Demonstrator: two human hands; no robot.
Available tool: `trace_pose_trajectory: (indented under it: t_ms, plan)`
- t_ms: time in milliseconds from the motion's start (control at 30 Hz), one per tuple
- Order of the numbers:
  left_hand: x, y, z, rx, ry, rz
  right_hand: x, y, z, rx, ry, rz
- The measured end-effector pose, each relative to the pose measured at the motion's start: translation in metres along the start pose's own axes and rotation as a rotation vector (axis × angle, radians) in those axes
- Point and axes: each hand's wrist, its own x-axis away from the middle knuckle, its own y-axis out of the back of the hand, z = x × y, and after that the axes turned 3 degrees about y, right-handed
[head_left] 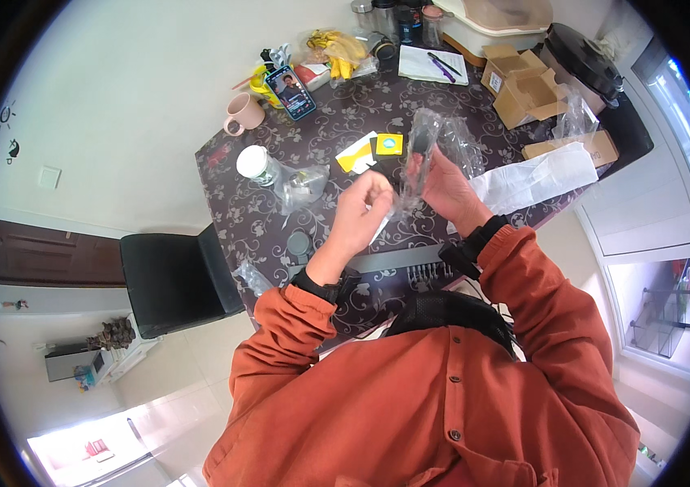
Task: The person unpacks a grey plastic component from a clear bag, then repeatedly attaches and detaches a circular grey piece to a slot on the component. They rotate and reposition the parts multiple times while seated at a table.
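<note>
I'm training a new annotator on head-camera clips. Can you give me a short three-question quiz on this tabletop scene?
1. True or false: both hands are at the clear plastic bag.
2. Which thing stands nearest the left edge of the table? A) pink mug B) open cardboard box C) notepad
3. Fill in: the phone with the lit screen leans beside a ___ mug.

Key
1. True: the right hand grips the bag, with something dark inside, and the left hand pinches its lower end.
2. A
3. pink
</note>
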Motion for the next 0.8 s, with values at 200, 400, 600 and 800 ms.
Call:
trace_pose_trajectory:
  t_ms: [200, 400, 600, 800]
  plan:
    - [-0.012, -0.013, -0.037, -0.133, -0.267, -0.094, -0.003, -0.017, 0.002, 0.228, 0.144, -0.129]
    - [-0.023, -0.017, -0.021, -0.201, 0.137, -0.019, 0.006, -0.036, -0.009, 0.389, 0.297, -0.061]
    - [-0.027, -0.012, -0.006, -0.102, 0.247, 0.274, 0.004, -0.033, -0.015, 0.54, 0.463, -0.099]
    - [-0.022, -0.009, -0.004, 0.119, 0.424, 0.443, 0.007, -0.035, -0.021, 0.647, 0.601, -0.338]
